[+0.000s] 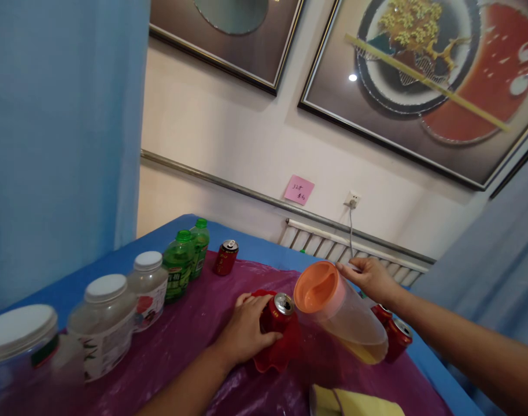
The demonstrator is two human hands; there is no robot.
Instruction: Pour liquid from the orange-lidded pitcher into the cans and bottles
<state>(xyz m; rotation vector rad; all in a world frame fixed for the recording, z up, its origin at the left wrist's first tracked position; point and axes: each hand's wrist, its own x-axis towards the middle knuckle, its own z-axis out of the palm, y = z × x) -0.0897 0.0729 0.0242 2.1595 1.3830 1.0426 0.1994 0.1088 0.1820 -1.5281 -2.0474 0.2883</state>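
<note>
Leaning toward an upright, glossy metal can (281, 315), the translucent plastic pitcher (354, 320) wears a round orange lid (314, 289). The can sits over a scalloped red dish (268, 364), base hidden, above crinkled purple sheeting (194, 341). The left hand (248, 326) curves fingers and thumb around it; the right hand (372, 277), curled, holds the pitcher.

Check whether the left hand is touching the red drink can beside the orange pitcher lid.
Touching: the head view plainly shows the left hand curled around the red drink can, against its side.
</note>
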